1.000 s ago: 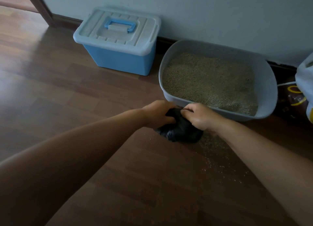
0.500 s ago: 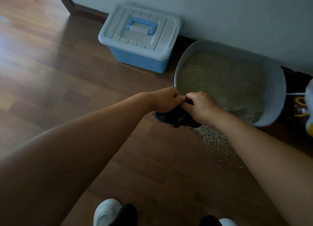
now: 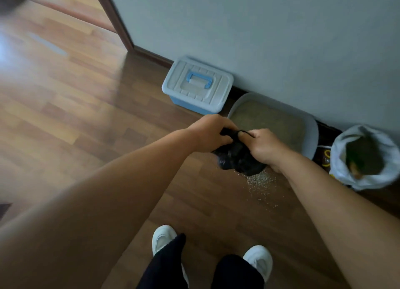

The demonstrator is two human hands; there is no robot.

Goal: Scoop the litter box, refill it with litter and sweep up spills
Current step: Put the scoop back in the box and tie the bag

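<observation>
Grip: left hand (image 3: pixel 211 134), right hand (image 3: pixel 265 148), bag (image 3: pixel 238 160) below

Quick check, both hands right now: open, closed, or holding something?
Left hand: closed, gripping the top of the black bag.
Right hand: closed, gripping the same bag's top from the other side.

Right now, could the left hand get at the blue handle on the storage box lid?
Probably not as it is: the left hand grips the black bag together with the right hand. Nothing stands between it and the handle, so letting go would likely open the way.
</observation>
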